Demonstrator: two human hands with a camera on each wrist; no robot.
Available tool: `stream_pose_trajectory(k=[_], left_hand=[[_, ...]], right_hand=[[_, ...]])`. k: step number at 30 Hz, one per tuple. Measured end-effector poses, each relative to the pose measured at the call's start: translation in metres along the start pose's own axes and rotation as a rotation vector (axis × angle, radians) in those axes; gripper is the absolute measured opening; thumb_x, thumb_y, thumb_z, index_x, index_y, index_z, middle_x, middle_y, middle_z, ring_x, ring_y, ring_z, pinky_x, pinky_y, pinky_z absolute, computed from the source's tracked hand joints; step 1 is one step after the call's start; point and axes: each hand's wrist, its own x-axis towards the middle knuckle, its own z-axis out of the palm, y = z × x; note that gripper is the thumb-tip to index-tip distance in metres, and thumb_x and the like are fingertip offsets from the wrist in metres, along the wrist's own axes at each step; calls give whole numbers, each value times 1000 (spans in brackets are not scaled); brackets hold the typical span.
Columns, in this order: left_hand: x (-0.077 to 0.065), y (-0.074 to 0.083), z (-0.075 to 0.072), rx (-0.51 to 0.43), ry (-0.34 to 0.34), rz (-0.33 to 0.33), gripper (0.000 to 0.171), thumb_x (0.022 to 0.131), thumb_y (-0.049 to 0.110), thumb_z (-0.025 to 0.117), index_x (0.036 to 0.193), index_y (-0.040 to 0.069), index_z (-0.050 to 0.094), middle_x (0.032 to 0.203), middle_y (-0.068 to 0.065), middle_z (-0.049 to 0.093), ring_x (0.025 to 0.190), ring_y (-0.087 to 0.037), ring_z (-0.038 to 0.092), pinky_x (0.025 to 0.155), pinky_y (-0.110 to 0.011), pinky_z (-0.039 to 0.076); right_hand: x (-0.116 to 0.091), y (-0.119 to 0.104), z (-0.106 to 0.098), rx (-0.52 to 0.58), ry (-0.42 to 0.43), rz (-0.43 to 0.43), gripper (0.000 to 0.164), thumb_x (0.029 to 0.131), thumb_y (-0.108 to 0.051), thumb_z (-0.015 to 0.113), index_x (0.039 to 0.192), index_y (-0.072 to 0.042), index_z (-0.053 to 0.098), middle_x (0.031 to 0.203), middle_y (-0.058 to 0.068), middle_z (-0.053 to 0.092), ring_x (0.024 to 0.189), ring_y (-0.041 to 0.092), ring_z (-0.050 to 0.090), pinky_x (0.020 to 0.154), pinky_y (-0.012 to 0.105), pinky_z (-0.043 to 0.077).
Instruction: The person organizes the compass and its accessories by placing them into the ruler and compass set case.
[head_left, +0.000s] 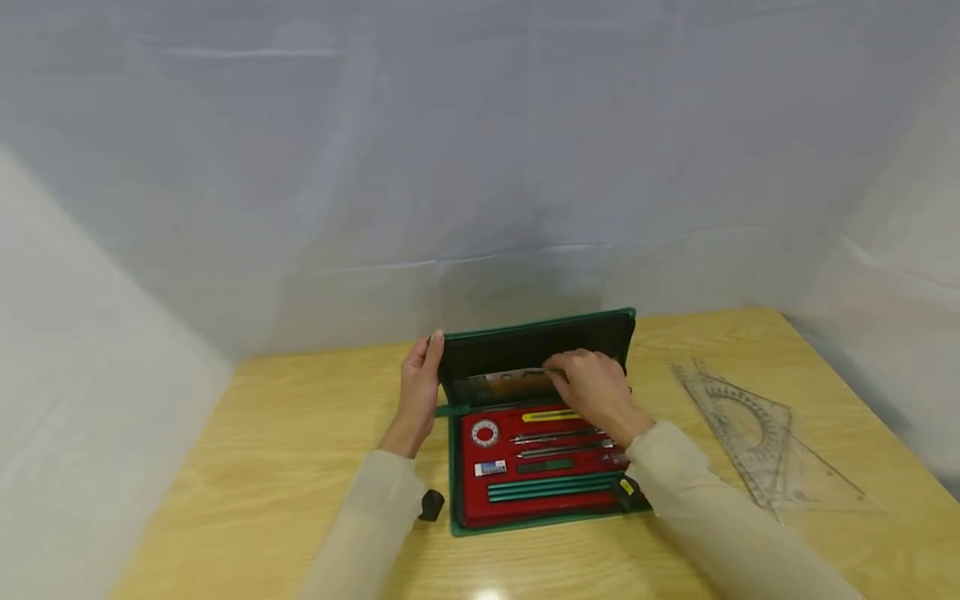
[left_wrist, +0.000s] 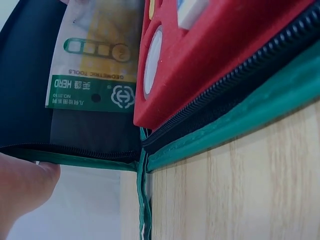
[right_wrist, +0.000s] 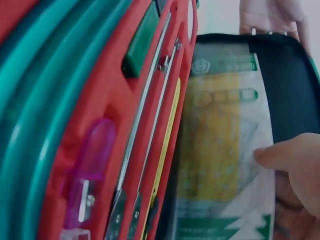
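Observation:
A green zip case point(head_left: 461, 531) lies unfolded, its black-lined lid point(head_left: 517, 346) raised. My left hand point(head_left: 417, 392) holds the lid's left edge, the thumb point(left_wrist: 47, 175) on the green rim. With thumb and fingers, my right hand point(head_left: 596, 392) pinches the edge of a clear plastic packet point(right_wrist: 215, 140) printed "Geometric Tools", which sits against the lid's inside. The fingers behind the packet are partly hidden. Below the lid, a red tray point(head_left: 525, 507) carries green pencils point(head_left: 551, 487), an eraser point(head_left: 490, 468), a yellow cutter point(head_left: 550, 415), metal compasses and a purple sharpener point(right_wrist: 90, 170).
Right of the case, a clear set square with a protractor arc point(head_left: 738, 425) overlaps another clear set square point(head_left: 817, 483) on the wooden table point(head_left: 315, 433). White sheeting point(head_left: 480, 167) stands behind and at both sides. A green strap point(left_wrist: 143, 200) hangs from the case's spine.

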Motion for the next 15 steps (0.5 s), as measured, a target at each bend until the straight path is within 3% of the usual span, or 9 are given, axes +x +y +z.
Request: stream_pose_trajectory(k=[4, 9, 11, 15], left_hand=[[0, 2, 2, -3, -8, -3, 28, 95, 35, 41, 89, 9, 48, 89, -4, 40, 96, -17, 39, 93, -33, 32], [2, 0, 3, -8, 8, 6, 27, 95, 34, 42, 87, 9, 47, 87, -4, 39, 93, -17, 39, 88, -32, 33], [4, -5, 1, -9, 19, 3, 27, 94, 35, 43, 87, 10, 47, 89, -4, 40, 95, -17, 39, 89, -32, 33], [9, -16, -2, -26, 44, -15, 29, 93, 40, 45, 87, 12, 47, 93, -3, 42, 99, -15, 39, 92, -32, 33]], right_hand=[[-4, -5, -4, -108, 23, 13, 15, 86, -26, 59, 90, -17, 71, 93, 1, 66, 82, 19, 55, 76, 40, 46], [-5, -9, -8, -205, -8, 43, 19, 89, -26, 53, 90, -18, 70, 92, 1, 66, 83, 22, 52, 79, 39, 43], [-5, -9, -8, -188, -16, 43, 19, 89, -26, 53, 92, -16, 69, 91, 1, 67, 83, 22, 54, 80, 40, 44], [-9, -2, -8, -54, -3, 41, 21, 88, -23, 56, 104, -13, 65, 100, 6, 67, 88, 23, 58, 80, 41, 47]])
